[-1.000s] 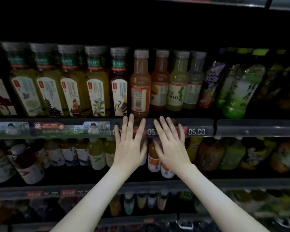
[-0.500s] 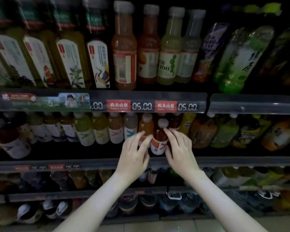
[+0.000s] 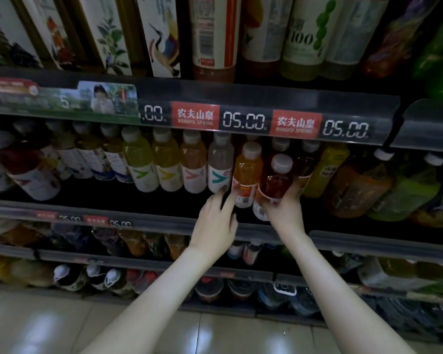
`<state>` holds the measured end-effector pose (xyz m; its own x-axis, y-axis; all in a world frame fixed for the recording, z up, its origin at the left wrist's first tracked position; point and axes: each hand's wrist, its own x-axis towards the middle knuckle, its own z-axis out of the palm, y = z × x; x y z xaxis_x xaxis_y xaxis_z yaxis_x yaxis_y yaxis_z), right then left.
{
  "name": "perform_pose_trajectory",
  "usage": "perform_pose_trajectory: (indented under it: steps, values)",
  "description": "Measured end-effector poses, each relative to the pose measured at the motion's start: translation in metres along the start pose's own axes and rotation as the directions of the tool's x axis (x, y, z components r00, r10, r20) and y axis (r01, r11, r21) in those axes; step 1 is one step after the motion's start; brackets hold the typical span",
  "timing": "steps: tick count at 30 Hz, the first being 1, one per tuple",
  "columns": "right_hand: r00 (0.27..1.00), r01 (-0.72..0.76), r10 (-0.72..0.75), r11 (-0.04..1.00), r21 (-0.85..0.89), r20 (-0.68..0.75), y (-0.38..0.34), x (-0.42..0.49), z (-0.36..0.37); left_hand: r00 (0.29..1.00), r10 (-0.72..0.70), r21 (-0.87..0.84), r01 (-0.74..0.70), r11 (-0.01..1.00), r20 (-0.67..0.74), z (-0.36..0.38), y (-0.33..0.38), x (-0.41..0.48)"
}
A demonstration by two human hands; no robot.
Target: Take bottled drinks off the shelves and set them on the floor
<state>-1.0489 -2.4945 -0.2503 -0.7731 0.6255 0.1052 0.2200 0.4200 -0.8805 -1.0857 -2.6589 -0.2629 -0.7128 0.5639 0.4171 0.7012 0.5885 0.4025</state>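
Note:
A red drink bottle (image 3: 278,181) with a white cap stands at the front of the middle shelf (image 3: 368,240). My right hand (image 3: 283,209) is wrapped around its lower part. Just left of it is an orange drink bottle (image 3: 248,169). The fingers of my left hand (image 3: 216,221) reach in along its left side, touching its label, between it and a pale bottle (image 3: 220,166) with a teal mark. Whether the left hand grips the orange bottle is unclear.
More bottles fill the middle shelf on both sides. Tall bottles stand on the upper shelf above a price rail (image 3: 243,120). Lower shelves hold further drinks. A glossy tiled floor (image 3: 62,328) lies below.
Both hands came down from the upper price rail to the middle shelf. The right hand closed on the red bottle, and the view tilted down and moved closer.

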Motion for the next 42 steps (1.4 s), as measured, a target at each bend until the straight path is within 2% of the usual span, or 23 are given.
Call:
perform_pose_trajectory:
  steps: [3,8,13,15,18,20,22,23,25,27,29,31,32,35,36,39,42]
  values:
    - [0.997,-0.063,0.062,0.998,-0.019,-0.048,0.012,0.007,0.003,1.000,0.002,-0.048,-0.002,0.999,0.012,0.006,0.004,0.016]
    - [0.992,0.026,-0.031,0.999,-0.043,-0.120,0.035,0.011,0.004,0.998,0.010,-0.134,-0.002,0.991,0.061,0.025,0.002,0.034]
    - [1.000,-0.010,0.009,0.999,-0.046,-0.021,0.043,0.013,-0.002,0.997,-0.022,-0.206,0.038,0.978,0.079,0.044,0.005,0.027]
    - [0.999,0.044,-0.043,0.998,-0.044,0.017,0.048,-0.001,-0.005,0.998,-0.053,-0.229,0.061,0.971,0.043,0.051,0.007,0.012]
    - [0.990,0.139,-0.141,0.985,-0.105,-0.009,0.072,-0.049,-0.003,0.994,-0.097,-0.251,0.082,0.964,-0.047,0.066,0.008,-0.036]
    - [0.962,0.264,-0.271,0.950,-0.169,-0.025,0.105,-0.091,0.006,0.990,-0.045,-0.273,0.007,0.962,-0.135,0.084,0.003,-0.084]
    - [0.937,0.347,-0.346,0.907,-0.240,0.047,0.156,-0.135,0.023,0.992,-0.013,-0.269,-0.021,0.963,-0.127,0.111,-0.005,-0.141]
    - [0.944,0.328,-0.311,0.909,-0.258,0.107,0.189,-0.158,0.034,0.995,-0.041,-0.276,0.015,0.961,-0.086,0.128,-0.011,-0.171]
    - [0.961,0.171,-0.094,0.942,-0.289,0.260,0.258,-0.203,0.057,0.988,-0.150,-0.286,0.155,0.946,0.038,0.166,-0.028,-0.233]
    - [0.914,0.033,0.131,0.919,-0.393,0.384,0.332,-0.249,0.079,0.950,-0.252,-0.246,0.293,0.924,0.187,0.208,-0.047,-0.295]
    - [0.822,-0.016,0.312,0.849,-0.529,0.476,0.402,-0.294,0.100,0.904,-0.287,-0.187,0.357,0.915,0.318,0.254,-0.066,-0.355]
    - [0.735,0.001,0.436,0.765,-0.644,0.519,0.462,-0.324,0.121,0.831,-0.332,-0.119,0.423,0.898,0.447,0.297,-0.081,-0.405]
    - [0.710,0.036,0.469,0.721,-0.692,0.525,0.490,-0.336,0.131,0.807,-0.339,-0.088,0.430,0.899,0.483,0.318,-0.088,-0.427]
    - [0.557,0.153,0.615,0.585,-0.797,0.558,0.559,-0.361,0.160,0.740,-0.328,-0.016,0.416,0.909,0.587,0.367,-0.103,-0.475]
    - [0.543,0.175,0.628,0.564,-0.807,0.557,0.576,-0.366,0.167,0.717,-0.314,-0.010,0.408,0.913,0.622,0.377,-0.107,-0.486]
    - [0.578,0.192,0.617,0.533,-0.824,0.534,0.605,-0.373,0.181,0.633,-0.337,-0.016,0.482,0.876,0.697,0.392,-0.118,-0.506]
    - [0.640,0.163,0.576,0.545,-0.823,0.508,0.589,-0.368,0.175,0.652,-0.326,-0.046,0.485,0.874,0.684,0.380,-0.118,-0.501]
